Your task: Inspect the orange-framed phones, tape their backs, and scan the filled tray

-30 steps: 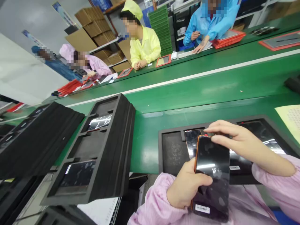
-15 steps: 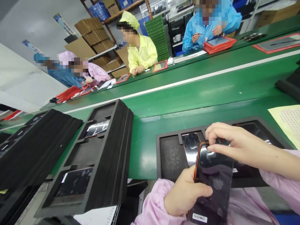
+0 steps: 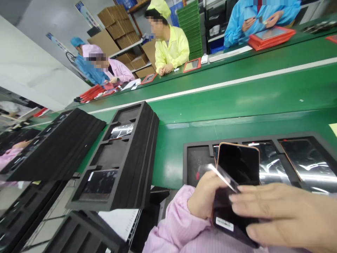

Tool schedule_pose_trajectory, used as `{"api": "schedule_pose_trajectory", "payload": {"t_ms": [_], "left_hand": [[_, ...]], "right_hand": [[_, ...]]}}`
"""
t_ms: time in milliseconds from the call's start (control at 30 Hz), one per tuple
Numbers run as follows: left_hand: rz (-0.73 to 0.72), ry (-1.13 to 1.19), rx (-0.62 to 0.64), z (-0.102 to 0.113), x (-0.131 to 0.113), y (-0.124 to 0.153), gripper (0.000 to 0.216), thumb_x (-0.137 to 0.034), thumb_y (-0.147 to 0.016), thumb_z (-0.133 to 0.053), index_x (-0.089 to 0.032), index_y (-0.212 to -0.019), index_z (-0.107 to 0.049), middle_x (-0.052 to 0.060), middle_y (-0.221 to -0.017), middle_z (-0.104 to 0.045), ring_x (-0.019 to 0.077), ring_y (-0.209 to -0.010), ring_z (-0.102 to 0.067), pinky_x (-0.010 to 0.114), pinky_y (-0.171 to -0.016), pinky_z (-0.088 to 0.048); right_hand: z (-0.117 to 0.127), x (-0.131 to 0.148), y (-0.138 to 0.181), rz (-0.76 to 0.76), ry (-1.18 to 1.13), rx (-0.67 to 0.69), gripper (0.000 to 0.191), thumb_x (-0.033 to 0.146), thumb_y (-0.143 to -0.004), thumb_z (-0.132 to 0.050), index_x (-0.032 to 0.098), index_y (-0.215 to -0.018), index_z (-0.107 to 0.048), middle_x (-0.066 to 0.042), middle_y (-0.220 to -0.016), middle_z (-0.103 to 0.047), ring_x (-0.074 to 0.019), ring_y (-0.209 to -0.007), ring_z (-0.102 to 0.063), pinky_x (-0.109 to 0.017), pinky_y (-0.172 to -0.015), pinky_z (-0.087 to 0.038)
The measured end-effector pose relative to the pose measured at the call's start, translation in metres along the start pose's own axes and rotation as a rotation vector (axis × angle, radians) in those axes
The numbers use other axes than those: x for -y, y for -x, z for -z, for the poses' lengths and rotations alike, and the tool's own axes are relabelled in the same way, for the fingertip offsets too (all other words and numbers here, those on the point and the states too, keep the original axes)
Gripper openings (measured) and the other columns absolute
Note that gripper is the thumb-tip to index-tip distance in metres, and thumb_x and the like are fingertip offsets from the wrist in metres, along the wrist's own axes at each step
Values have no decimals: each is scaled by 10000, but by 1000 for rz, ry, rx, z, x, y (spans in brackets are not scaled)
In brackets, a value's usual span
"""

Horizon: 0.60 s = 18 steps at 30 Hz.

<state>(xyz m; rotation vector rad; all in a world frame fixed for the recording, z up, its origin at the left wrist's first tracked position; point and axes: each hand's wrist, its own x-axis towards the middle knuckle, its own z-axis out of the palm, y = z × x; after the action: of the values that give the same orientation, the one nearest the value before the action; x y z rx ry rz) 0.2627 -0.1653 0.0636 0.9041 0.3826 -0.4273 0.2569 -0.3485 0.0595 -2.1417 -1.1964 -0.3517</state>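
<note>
While the left hand (image 3: 204, 196) grips the phone (image 3: 238, 161) at its left edge, fingers mostly hidden, a curled clear film (image 3: 223, 177) crosses it. The right hand (image 3: 286, 215) covers some of the phone's lower half; whether its outstretched fingers pinch the film, I cannot tell. Behind, another phone (image 3: 215, 151) is largely blocked from view in the foam tray (image 3: 197, 156).

Green bench (image 3: 170, 160), black foam tray (image 3: 185, 165), stacked trays (image 3: 139, 158)

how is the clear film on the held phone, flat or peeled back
Peeled back at the top: the film curls up by the left hand, leaving the upper screen of the phone bare.
</note>
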Motion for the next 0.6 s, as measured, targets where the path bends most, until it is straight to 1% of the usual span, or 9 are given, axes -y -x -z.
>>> {"api": "schedule_pose_trajectory", "payload": {"t_ms": [67, 133, 233, 300, 400, 467, 500, 533, 600], "left_hand": [[-9, 83, -10, 0, 1, -4, 222, -320, -586, -746, -129, -648, -651, -7, -556, -579, 133, -593, -537, 256, -622, -378], [-7, 178, -14, -1, 2, -6, 287, -365, -591, -758, -133, -741, -678, 16, -616, -632, 182, -687, -602, 272, -654, -400], [-9, 246, 13, -2, 2, -6, 302, -343, -594, -759, -129, -797, -692, 53, -738, -694, 245, -824, -641, 312, -729, -434], [-35, 230, 14, -3, 3, -6, 273, -315, -621, -741, -126, -814, -699, 63, -802, -711, 262, -884, -643, 336, -786, -445], [-25, 236, 4, -7, 5, -8, 252, -280, -627, -720, -132, -830, -708, 59, -811, -720, 260, -896, -649, 336, -808, -454], [16, 273, 9, -8, 6, -9, 259, -266, -604, -722, -132, -825, -711, 57, -797, -722, 249, -864, -657, 332, -807, -462], [26, 286, 0, -7, 6, -10, 265, -260, -592, -728, -132, -824, -711, 57, -797, -723, 242, -849, -660, 330, -807, -464], [19, 291, -22, -4, 4, -10, 270, -260, -580, -735, -133, -817, -710, 55, -791, -723, 236, -829, -663, 328, -803, -467], [-62, 268, -112, 9, -3, -11, 277, -264, -559, -746, -134, -799, -703, 51, -770, -722, 233, -793, -667, 328, -787, -475]], "right_hand": [[1, -12, -6, -6, 3, 26, 304, 435, -922, -428, 271, -808, -657, -48, -975, -678, -247, -983, -610, -446, -839, -497], [5, -28, -18, -1, 20, 42, 256, 431, -897, -489, 256, -796, -645, -63, -1003, -667, -272, -1013, -588, -468, -833, -477], [8, -53, -40, 105, 62, 39, 233, 379, -901, -506, 242, -744, -609, -58, -1014, -658, -284, -1020, -565, -477, -811, -443], [7, -63, -51, 172, 92, -6, 244, 331, -913, -492, 226, -706, -568, -64, -982, -657, -285, -973, -564, -476, -775, -425], [0, -69, -59, 99, 140, -93, 240, 265, -906, -480, 221, -675, -525, -73, -912, -651, -284, -898, -568, -478, -735, -420], [-4, -68, -60, 10, 175, -139, 221, 238, -886, -499, 226, -667, -530, -72, -930, -650, -294, -921, -569, -496, -754, -425], [-5, -67, -59, 2, 174, -146, 207, 240, -880, -506, 230, -677, -546, -71, -974, -651, -304, -966, -565, -506, -778, -429], [-4, -65, -58, 31, 139, -133, 190, 257, -882, -505, 237, -703, -566, -69, -1020, -649, -308, -1013, -562, -508, -805, -438], [0, -60, -52, 163, -7, -15, 161, 326, -905, -475, 262, -857, -615, -60, -1059, -658, -284, -1062, -578, -467, -847, -481]]}}
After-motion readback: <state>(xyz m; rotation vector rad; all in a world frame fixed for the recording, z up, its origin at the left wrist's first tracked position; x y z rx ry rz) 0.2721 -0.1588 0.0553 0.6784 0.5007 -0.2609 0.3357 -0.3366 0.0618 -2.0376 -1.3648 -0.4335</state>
